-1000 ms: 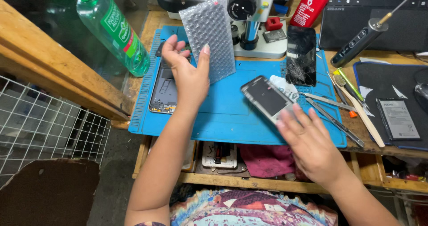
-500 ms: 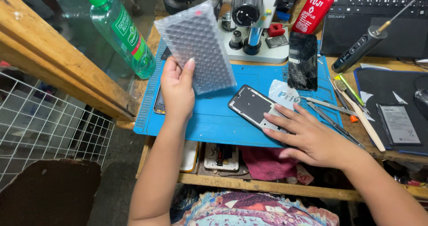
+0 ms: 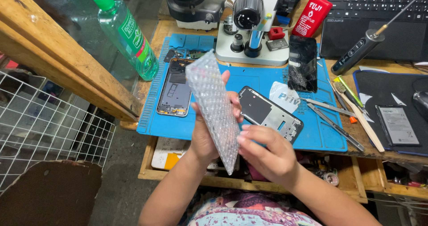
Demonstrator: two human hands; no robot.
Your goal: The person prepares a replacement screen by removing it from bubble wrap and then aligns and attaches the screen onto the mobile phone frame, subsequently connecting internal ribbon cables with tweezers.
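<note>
Bubble-wrap sleeve (image 3: 214, 108) is standing edge-on above the blue mat's (image 3: 232, 77) near edge, both my hands gripping it: left hand (image 3: 207, 132) curling behind, right hand (image 3: 267, 152) pinching its lower edge, phone frame (image 3: 270, 114) lying just beyond.

You're getting bright, even light from overhead; blue mat (image 3: 312, 139) is showing clean, soft shadows only. Glare's hitting the bubble-wrap pouch (image 3: 213, 105) & cracked black screen (image 3: 302, 62). Wide-angle lens is bending the edges; floor at lower left is sitting dim. No motion blur.
</note>
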